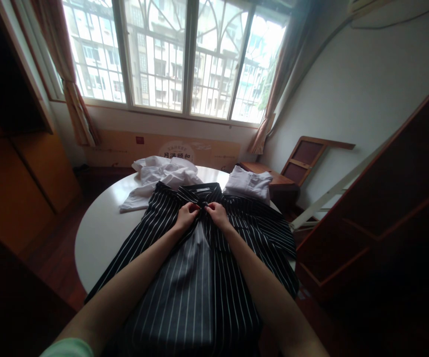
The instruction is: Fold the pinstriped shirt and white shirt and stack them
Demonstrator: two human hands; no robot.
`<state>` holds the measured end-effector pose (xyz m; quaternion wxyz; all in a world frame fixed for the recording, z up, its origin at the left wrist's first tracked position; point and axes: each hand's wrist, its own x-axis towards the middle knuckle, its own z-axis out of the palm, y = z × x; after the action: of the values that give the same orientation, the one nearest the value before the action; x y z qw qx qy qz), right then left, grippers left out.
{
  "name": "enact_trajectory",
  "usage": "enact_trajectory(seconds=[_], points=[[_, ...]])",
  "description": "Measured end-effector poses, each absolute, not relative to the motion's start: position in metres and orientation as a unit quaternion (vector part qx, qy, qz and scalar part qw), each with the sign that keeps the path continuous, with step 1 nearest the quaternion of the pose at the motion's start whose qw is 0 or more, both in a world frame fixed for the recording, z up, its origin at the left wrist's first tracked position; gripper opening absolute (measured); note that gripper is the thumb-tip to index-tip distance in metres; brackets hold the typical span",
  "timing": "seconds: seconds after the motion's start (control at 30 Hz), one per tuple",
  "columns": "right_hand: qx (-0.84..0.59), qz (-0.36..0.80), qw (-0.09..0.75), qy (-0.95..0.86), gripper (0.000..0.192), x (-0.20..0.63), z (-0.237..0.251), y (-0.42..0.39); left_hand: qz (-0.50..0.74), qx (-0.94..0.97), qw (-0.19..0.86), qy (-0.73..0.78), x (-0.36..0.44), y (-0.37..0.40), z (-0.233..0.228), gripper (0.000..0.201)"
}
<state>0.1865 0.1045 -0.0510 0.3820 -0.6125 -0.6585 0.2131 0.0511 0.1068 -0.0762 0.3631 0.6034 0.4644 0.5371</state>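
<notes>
A round white table (95, 233) stands before a barred window (169, 54). A black striped shirt (199, 277) lies spread across its near edge. The left hand (186, 214) and right hand (217, 213) pinch its front below the collar. Crumpled white clothing (158, 178) and a folded white garment (248, 184) sit at the far edge.

Both forearms were bare, no watch, rings or bands visible on left hand (186, 215) or right hand (217, 214). Only clothing in frame was a pale mint-green short sleeve (67, 347) edge at the left upper arm, bottom of frame. Right sleeve was out of view.
</notes>
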Motion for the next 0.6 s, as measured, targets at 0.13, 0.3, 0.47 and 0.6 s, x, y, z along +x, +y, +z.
enact_trajectory(seconds=[0.13,0.3,0.47,0.6], points=[[-0.585,0.212,0.390,-0.678,0.010,0.1831,-0.0516,0.1020,0.539,0.597,0.366,0.467,0.0505,0.1068,-0.0758,0.010],[-0.585,0.192,0.387,-0.687,0.010,0.1816,-0.0550,0.1007,0.545,0.584,0.385,0.462,0.0500,0.1078,-0.0765,0.011],[-0.592,0.184,0.389,-0.681,0.009,0.1807,-0.0563,0.0993,0.545,0.580,0.379,0.472,0.0499,0.1075,-0.0758,0.010],[-0.594,0.171,0.397,-0.679,0.011,0.1797,-0.0553,0.0979,0.548,0.568,0.376,0.485,0.0497,0.1076,-0.0757,0.011]])
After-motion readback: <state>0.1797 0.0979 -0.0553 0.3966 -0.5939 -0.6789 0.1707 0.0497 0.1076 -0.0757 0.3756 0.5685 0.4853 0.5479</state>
